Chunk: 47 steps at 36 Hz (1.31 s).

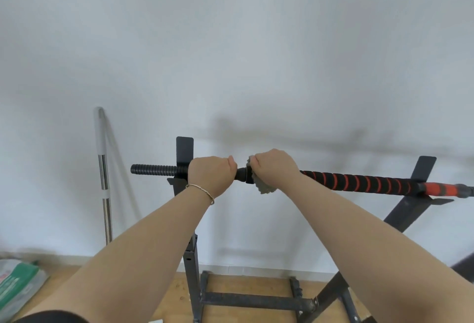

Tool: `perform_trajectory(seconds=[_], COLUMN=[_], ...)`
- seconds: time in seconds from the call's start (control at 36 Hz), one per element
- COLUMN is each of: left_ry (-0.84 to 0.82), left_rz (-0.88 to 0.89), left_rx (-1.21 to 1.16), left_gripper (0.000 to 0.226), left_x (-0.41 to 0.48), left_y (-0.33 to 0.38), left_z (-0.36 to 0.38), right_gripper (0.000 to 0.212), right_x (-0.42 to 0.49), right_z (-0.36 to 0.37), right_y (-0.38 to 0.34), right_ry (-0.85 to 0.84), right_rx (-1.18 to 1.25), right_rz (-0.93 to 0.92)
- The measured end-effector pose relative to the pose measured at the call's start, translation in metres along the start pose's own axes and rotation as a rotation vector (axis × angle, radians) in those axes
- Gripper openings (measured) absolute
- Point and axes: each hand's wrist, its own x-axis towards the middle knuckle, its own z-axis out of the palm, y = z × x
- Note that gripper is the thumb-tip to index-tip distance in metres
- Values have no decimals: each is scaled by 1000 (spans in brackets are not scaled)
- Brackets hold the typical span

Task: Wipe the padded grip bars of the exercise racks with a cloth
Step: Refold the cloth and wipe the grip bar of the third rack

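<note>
Two hands sit side by side on the bar. The left hand is clamped bare round it just beside the left cradle, probably to stop it rolling. The right hand is curled round the grey cloth, wrapped on the bar where the padded grip begins. That red-striped padding runs toward 3 o'clock as far as the right cradle, open room for a long stroke. At 9 o'clock the ribbed end juts free; a chrome pole leans well apart.

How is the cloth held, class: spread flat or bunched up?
Bunched up. The grey cloth is crumpled against the bar under the right hand, with ragged folds sticking out above and below it.
</note>
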Motion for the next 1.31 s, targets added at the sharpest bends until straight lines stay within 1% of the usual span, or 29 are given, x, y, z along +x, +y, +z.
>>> perform_trajectory(seconds=[0.08, 0.14, 0.19, 0.22, 0.25, 0.28, 0.33, 0.39, 0.5, 0.58, 0.64, 0.69, 0.72, 0.81, 0.83, 0.89, 0.92, 0.97, 1.03, 1.11, 1.19, 1.25, 1.28, 1.31], left_ry=[-4, -1, 10, 7, -1, -10, -12, 2, 43, 73, 125, 225, 268, 387, 414, 434, 431, 411, 374, 242, 119, 46, 8, -35], left_rz=[-2, -24, -37, -40, -40, -38, -38, -38, -27, -13, -10, -8, -9, -42, -57, -91, -109, -131, -130, -109, -123, -107, -106, -101], left_rx=[16, 26, 38, 39, 40, 39, 35, 28, 5, -9, -23, -54, -83, -230, -267, -287, -294, -314, -299, -181, -87, -40, -24, -21], left_gripper=[15, 16, 20, 20, 20, 20, 19, 20, 14, 13, 13, 12, 15, 37, 38, 32, 26, 12, 7, 14, 17, 19, 19, 20], left_x=[-5, -7, -8, -9, -9, -9, -8, -6, -7, -7, -8, -9, -9, -10, -10, -10, -10, -11, -11, -9, -4, 5, 10, 15], left_y=[2, 2, 2, 2, 2, 2, 3, 4, 5, 8, 9, 12, 15, 26, 29, 36, 37, 39, 39, 34, 25, 20, 18, 15], left_z=[-1, 0, -1, -1, -1, -1, -2, -4, -7, -9, -8, -6, -6, -6, -7, -8, -9, -11, -13, -16, -20, -25, -27, -29], right_gripper=[35, 38, 38, 39, 40, 44, 48, 47, 46, 47, 45, 44, 46, 50, 50, 48, 46, 45, 45, 43, 45, 44, 42, 40], right_x=[13, 16, 15, 14, 14, 13, 7, 0, -12, -24, -32, -40, -44, -53, -56, -61, -64, -70, -77, -84, -85, -78, -74, -68], right_z=[-14, -21, -23, -24, -23, -21, -19, -18, -19, -24, -27, -31, -30, -26, -24, -20, -19, -16, -15, -19, -26, -27, -27, -25], right_y=[8, 15, 18, 19, 20, 23, 31, 40, 55, 62, 62, 60, 59, 55, 54, 50, 49, 48, 50, 58, 57, 52, 47, 43], right_ry=[-243, -367, -427, -396, -323, -227, -45, 118, 284, 379, 412, 415, 408, 395, 391, 393, 400, 421, 447, 515, 580, 553, 512, 457], right_rx=[356, 574, 672, 676, 654, 654, 737, 765, 798, 881, 944, 1007, 1040, 1122, 1144, 1157, 1152, 1141, 1153, 1201, 1161, 1056, 979, 837], right_rz=[179, 278, 315, 308, 306, 313, 337, 381, 495, 557, 576, 585, 588, 589, 589, 592, 595, 600, 600, 589, 531, 466, 437, 403])
